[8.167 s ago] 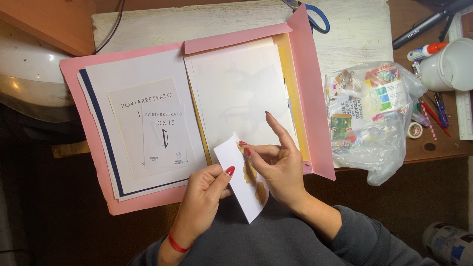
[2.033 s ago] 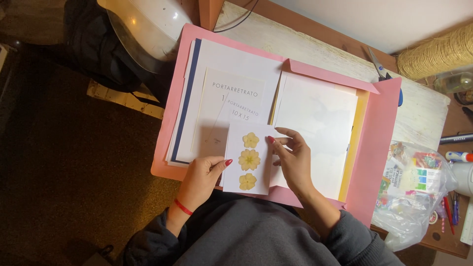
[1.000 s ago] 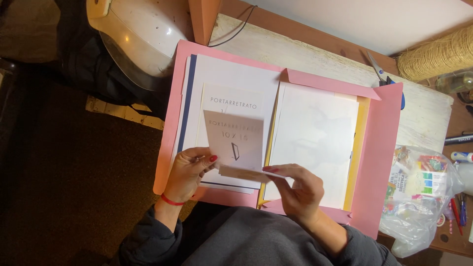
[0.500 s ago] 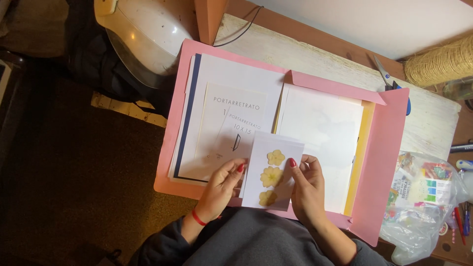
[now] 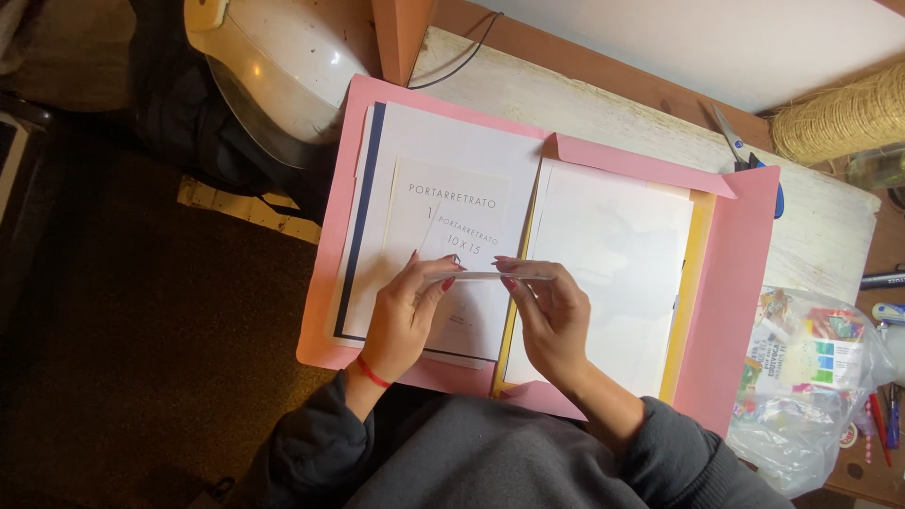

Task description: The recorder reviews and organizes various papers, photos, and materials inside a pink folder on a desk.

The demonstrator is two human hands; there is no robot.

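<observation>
My left hand (image 5: 407,316) and my right hand (image 5: 547,316) together hold a small white card (image 5: 483,276) by its two ends. The card is seen edge-on, as a thin horizontal strip, so its faces are hidden. It hovers above an open pink folder (image 5: 731,273) lying on the desk. Under the card, on the folder's left half, sit white printed sheets (image 5: 452,203) backed by a dark blue sheet. On the folder's right half lies a stack of plain white paper (image 5: 613,254) over a yellow sheet.
A clear plastic bag of small craft items (image 5: 801,377) lies at the right. Scissors (image 5: 745,155) and a spool of twine (image 5: 844,118) sit at the back right, pens (image 5: 881,283) at the far right. A white dome-shaped object (image 5: 273,66) stands at the back left.
The card, which showed three yellow flowers half a second ago, has tilted until only its edge shows. Both hands have moved up a little over the printed sheets.
</observation>
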